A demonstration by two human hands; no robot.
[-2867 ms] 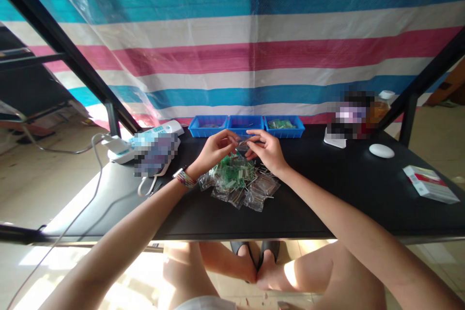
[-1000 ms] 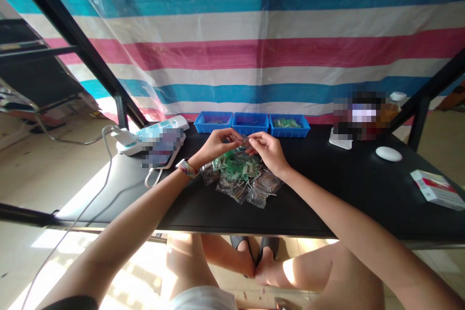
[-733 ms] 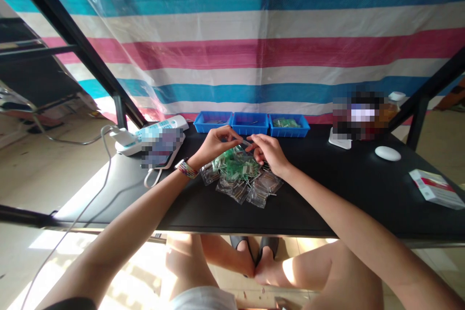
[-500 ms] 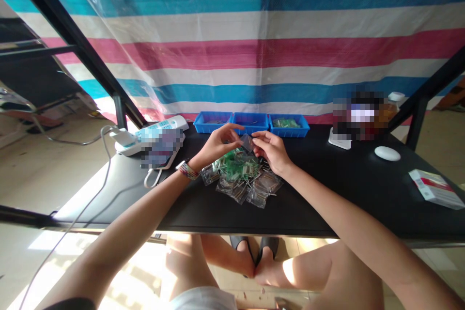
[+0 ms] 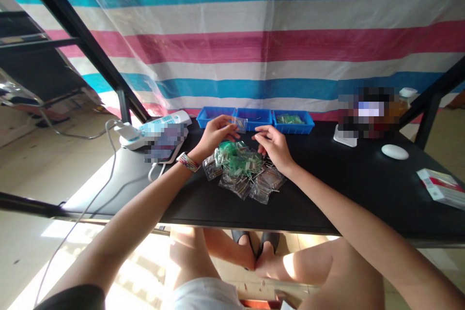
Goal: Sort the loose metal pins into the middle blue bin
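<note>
My left hand [image 5: 215, 134] pinches a small clear plastic bag [image 5: 240, 123] and holds it up near the middle blue tray [image 5: 256, 118]. My right hand [image 5: 273, 147] hovers over a pile of small clear bags [image 5: 242, 170] holding green and brownish parts; its fingers are curled and pinched, and I cannot make out anything in them. The pile lies on the black table [image 5: 327, 184] between my wrists. A beaded band sits on my left wrist.
Three blue trays stand in a row at the table's back edge; the right tray [image 5: 293, 122] holds green parts. A white phone-like device [image 5: 160, 128] with a cable lies at left. A white round object [image 5: 395, 151] and a red-white box [image 5: 441, 188] lie at right.
Both hands held the small bag together; now my left hand alone has carried it up and back toward the blue trays. My right hand has let go and stays over the pile.
</note>
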